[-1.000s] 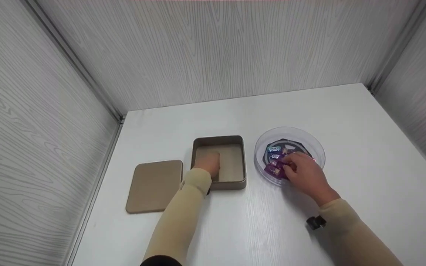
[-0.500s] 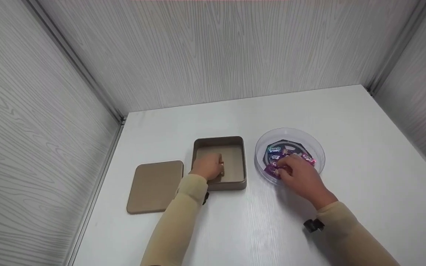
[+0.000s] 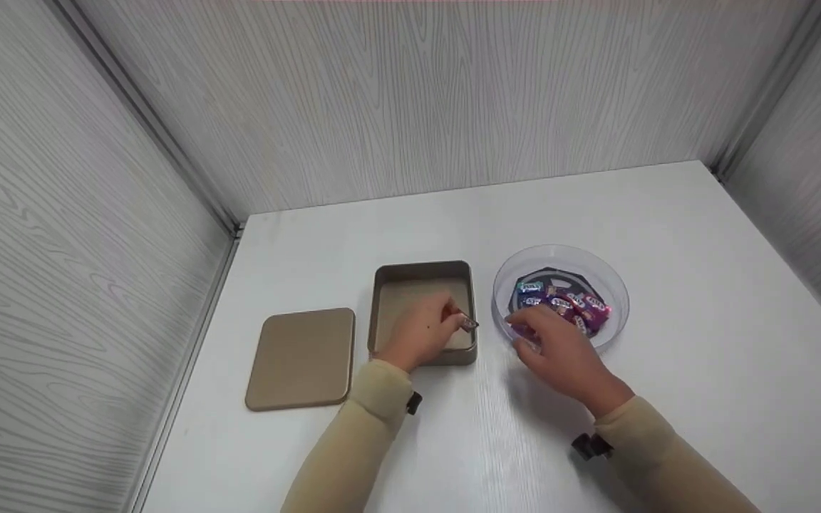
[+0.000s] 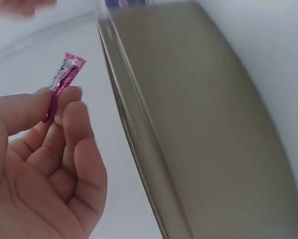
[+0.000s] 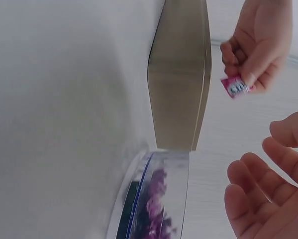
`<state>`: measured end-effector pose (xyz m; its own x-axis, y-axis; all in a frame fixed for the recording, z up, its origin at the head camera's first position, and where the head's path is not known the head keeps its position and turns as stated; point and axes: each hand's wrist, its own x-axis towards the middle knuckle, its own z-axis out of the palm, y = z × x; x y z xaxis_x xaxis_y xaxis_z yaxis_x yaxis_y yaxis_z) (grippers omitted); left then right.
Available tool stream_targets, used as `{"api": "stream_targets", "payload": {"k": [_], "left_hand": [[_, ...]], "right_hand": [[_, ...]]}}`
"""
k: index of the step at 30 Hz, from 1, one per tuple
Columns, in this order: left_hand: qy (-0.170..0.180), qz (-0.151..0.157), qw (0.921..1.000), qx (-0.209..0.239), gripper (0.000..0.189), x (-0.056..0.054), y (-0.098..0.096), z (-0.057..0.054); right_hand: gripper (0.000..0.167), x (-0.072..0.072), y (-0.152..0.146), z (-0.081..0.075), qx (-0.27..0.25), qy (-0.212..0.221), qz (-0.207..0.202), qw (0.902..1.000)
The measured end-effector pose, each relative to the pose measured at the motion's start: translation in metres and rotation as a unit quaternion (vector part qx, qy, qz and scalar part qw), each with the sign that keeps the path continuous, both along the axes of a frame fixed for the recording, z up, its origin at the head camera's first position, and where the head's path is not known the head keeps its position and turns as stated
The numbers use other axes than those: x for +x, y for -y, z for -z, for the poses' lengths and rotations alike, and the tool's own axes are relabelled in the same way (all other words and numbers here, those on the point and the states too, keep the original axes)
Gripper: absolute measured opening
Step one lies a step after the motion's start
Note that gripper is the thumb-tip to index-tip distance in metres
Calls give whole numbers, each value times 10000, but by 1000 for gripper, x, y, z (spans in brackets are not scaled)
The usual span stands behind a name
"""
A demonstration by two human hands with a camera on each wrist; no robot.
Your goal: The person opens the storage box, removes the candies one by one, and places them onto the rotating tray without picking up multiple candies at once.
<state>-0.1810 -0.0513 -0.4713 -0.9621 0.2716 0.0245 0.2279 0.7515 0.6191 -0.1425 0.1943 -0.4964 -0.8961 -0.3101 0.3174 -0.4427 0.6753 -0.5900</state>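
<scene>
My left hand [image 3: 421,331] pinches a small pink-and-silver wrapped candy [image 4: 64,77] between thumb and index finger, above the right side of the brown tin box [image 3: 422,358]. In the left wrist view the candy stands up from the fingertips, while the other fingers curl toward the palm. My right hand [image 3: 560,353] hovers over the left front rim of a clear round dish [image 3: 613,324]. Its fingers are spread and loosely bent with nothing between them, as the right wrist view shows. Several purple and pink wrapped candies [image 3: 581,305] lie inside that dish, partly hidden by the hand.
A flat brown square lid [image 3: 301,360] lies on the white table [image 3: 482,456], left of the tin. Grey wood-grain panels [image 3: 410,100] close off the back and both sides. The dish stands close to the right of the tin.
My left hand has risen from inside the tin and shifted right, bringing the candy into plain sight. My right hand has drawn back leftward from among the candies, its fingers now spread.
</scene>
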Motion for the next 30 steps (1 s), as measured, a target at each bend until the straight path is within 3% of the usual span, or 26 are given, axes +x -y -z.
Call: {"api": "stream_targets", "payload": {"k": [4,8,14,21,30], "left_hand": [[-79,108,9998,153,11,8,-14,5],[140,142,9990,400,9,13,-25,13],[426,230,9965,687,8,16,-37,19],[727,342,9917,1002,19,16,-48,17],[349,318,9970,621,25,17,-43,16]], "right_hand": [[37,3,9,2,38,-151,-230,9996],[37,6,16,5,109,-205,-391,9990],[32,8,20,9,320,-362,-350,9982],[27,3,18,12,560,-615,-88,9965],[21,-23,-14,18,445,8,258,9987]]}}
